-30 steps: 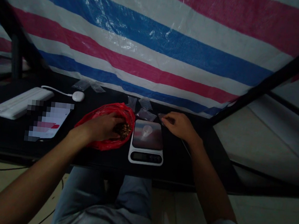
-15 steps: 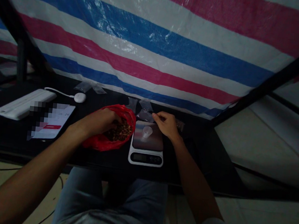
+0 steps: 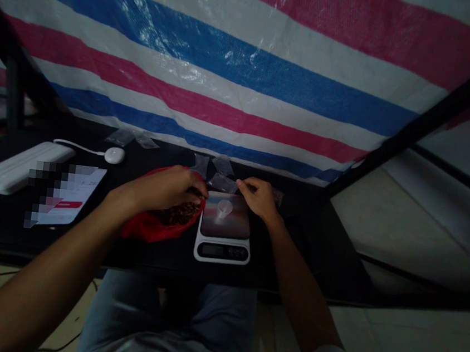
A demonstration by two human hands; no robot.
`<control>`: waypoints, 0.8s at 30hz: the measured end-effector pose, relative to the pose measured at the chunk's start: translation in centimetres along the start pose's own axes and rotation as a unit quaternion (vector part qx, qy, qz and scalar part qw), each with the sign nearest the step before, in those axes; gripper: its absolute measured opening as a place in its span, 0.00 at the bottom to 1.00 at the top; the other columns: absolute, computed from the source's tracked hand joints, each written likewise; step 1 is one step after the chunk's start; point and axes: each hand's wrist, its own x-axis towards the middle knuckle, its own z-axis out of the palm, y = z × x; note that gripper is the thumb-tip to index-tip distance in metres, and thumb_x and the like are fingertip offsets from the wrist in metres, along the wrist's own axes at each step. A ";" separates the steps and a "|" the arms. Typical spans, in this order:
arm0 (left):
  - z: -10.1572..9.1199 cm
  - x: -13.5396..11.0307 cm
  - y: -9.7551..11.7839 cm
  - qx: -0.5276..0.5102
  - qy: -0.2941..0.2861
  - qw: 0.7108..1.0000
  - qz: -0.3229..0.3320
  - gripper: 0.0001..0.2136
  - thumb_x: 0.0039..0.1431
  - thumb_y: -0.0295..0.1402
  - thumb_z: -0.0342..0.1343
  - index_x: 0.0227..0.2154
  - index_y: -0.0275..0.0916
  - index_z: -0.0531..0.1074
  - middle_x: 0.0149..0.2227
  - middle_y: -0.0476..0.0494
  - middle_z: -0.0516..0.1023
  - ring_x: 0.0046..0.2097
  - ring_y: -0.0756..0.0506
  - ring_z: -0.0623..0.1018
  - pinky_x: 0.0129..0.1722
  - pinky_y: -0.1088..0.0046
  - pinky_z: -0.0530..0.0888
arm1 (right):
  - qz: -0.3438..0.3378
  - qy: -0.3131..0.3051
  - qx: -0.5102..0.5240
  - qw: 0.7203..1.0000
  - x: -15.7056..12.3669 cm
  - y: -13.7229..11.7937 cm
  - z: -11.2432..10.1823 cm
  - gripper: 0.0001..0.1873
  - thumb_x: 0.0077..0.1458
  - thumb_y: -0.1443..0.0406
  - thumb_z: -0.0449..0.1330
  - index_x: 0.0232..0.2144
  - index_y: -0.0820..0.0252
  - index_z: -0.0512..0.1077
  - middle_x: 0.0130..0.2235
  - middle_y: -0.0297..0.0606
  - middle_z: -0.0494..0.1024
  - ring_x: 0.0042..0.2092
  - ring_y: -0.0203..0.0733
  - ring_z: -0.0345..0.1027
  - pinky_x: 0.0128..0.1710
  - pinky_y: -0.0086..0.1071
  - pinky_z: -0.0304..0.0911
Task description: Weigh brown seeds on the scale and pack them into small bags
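My left hand (image 3: 181,186) is over the right side of a red plastic bag (image 3: 145,231), its fingers pinched together. Whatever they hold is too small to make out. Small brown bits (image 3: 178,214), like dried seeds or grains, fill the bag's open mouth. Beside it stands a white digital scale (image 3: 222,254) with a metal plate, and a small clear plastic cup (image 3: 224,209) sits on that plate. Behind the scale, my right hand (image 3: 259,196) is closed, thumb and finger pinching the edge of a small clear plastic bag (image 3: 223,184).
More clear bags (image 3: 222,165) lie at the back of the black table (image 3: 125,257). To the left are a phone (image 3: 68,198), a white power bank (image 3: 21,165) and a round white charger (image 3: 114,155) on a cable. A striped plastic sheet (image 3: 210,95) rises behind.
My left hand has lifted out of the brown bits and shifted right toward the scale, fingers pinched. My right hand keeps its place at the clear bag. The whole view has shifted slightly.
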 end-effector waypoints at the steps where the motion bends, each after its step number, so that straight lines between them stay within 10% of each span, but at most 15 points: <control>1: -0.1 0.4 0.5 -0.005 -0.001 1.000 0.002 0.11 0.63 0.27 0.58 0.43 0.44 0.83 0.45 0.49 0.86 0.46 0.45 0.84 0.46 0.75 0.74 | -0.002 0.000 -0.003 1.000 0.0 0.1 0.0 0.20 0.62 0.53 0.59 0.25 0.59 0.77 0.28 0.37 0.81 0.30 0.39 0.69 0.32 0.32 0.60; 24: 1.6 5.0 4.0 -0.026 -0.030 0.996 0.078 0.14 0.58 0.23 0.63 0.46 0.43 0.83 0.46 0.46 0.86 0.47 0.44 0.84 0.47 0.73 0.74 | -0.022 -0.007 -0.020 1.000 0.2 -0.1 -1.0 0.17 0.64 0.58 0.58 0.25 0.59 0.76 0.26 0.34 0.76 0.29 0.37 0.66 0.31 0.31 0.56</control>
